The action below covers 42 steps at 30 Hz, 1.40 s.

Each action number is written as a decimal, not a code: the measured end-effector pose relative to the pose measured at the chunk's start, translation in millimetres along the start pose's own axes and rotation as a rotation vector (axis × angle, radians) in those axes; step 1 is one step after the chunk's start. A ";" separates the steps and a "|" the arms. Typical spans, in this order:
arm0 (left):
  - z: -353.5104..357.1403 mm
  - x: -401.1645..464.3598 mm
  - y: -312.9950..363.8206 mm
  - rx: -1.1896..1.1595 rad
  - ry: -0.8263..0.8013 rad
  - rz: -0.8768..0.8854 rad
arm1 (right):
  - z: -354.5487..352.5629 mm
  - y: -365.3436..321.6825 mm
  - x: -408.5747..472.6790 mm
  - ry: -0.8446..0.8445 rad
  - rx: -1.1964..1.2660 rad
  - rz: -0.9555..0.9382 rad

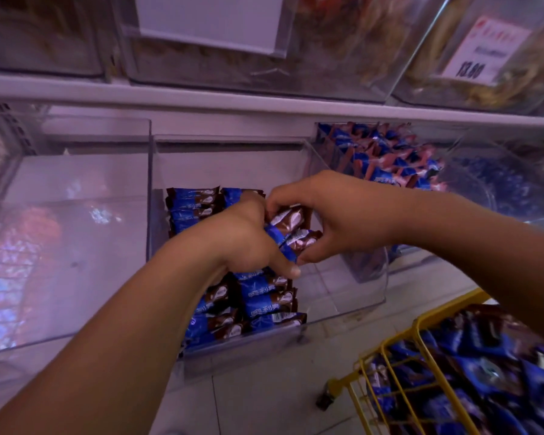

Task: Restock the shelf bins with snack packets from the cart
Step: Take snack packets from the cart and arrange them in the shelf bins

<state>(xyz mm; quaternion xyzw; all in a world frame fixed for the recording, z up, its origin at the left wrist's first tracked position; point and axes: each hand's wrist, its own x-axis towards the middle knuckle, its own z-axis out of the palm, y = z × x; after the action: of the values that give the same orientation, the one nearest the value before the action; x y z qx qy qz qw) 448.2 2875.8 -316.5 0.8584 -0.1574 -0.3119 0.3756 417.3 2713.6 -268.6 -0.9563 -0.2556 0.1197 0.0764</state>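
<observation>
Judging by how things lay, the restocking was roughly midway: the clear, straight-walled acrylic middle bin (pixel 343 296) held two tidy rows of glossy blue-and-brown foil snack packets (pixel 266 301) along its left side, while its right half was bare down to the floor of the bin. The yellow wire cart (pixel 399 365) at lower right was heaped with the same packets, so plenty seemed left to move. To the left, a second transparent bin (pixel 76 246) looked empty apart from reflections; to the right, a third clear bin (pixel 327 158) was already packed with blue-and-pink wrappers.

Both hands met over the middle bin. The left hand (pixel 248 240) was closed around a small bunch of packets (pixel 291 230), thumb pressed along their lower edge, and the right hand (pixel 333 215) pinched the same bunch from the other side, fingers curled over the top. The wrappers looked thin, crinkly and slippery, with crimped, flat-sealed ends, pillow-shaped and light.
</observation>
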 end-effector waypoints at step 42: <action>24.6 23.8 -28.0 0.779 0.003 -0.218 | 21.7 75.2 90.8 -0.139 -0.739 0.278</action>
<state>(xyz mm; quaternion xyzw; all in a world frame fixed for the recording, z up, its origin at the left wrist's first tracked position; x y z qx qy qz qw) 451.1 2869.1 -360.1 0.9487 -0.1711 -0.2656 -0.0126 523.2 2697.0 -322.3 -0.9346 -0.1541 0.0931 -0.3069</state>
